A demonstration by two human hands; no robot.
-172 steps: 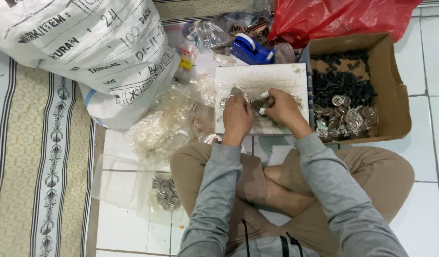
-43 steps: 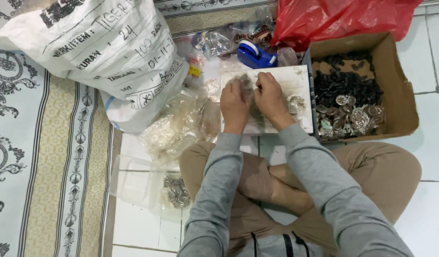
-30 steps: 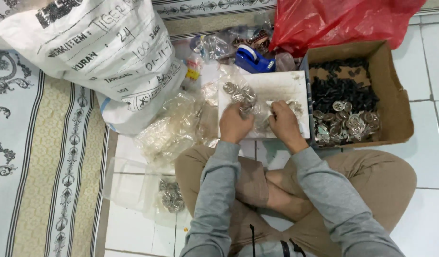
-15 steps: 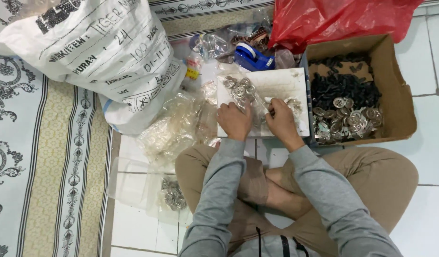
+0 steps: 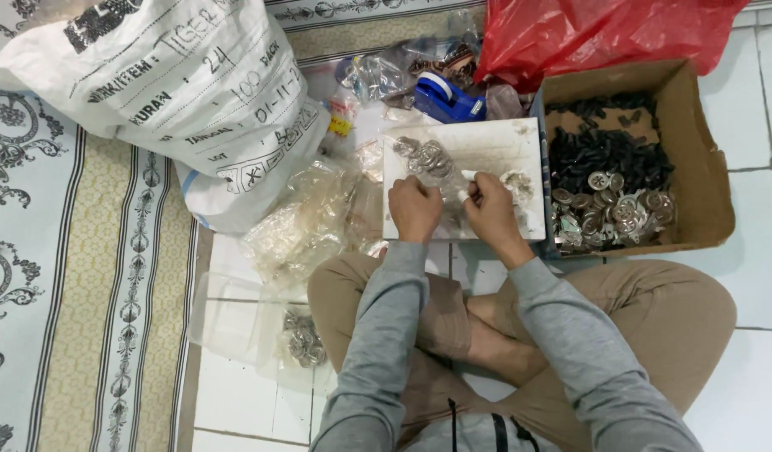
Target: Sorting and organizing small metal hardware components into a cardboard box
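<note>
Over white tray [image 5: 520, 138], both hands [image 5: 415, 209] [image 5: 492, 213] grip clear bag [image 5: 432, 163], long axis diagonal.

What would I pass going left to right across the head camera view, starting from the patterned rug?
Patterned rug → big white sack → heap of clear plastic bags → left hand → right hand → cardboard box of black and silver parts.

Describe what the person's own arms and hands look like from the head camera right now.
Both arms are covered by long grey sleeves of soft knit cloth, loosely creased, that end at the wrists. The left hand and right hand are bare: no gloves, rings, watch or wristband show. No markings show on the sleeves.
</note>
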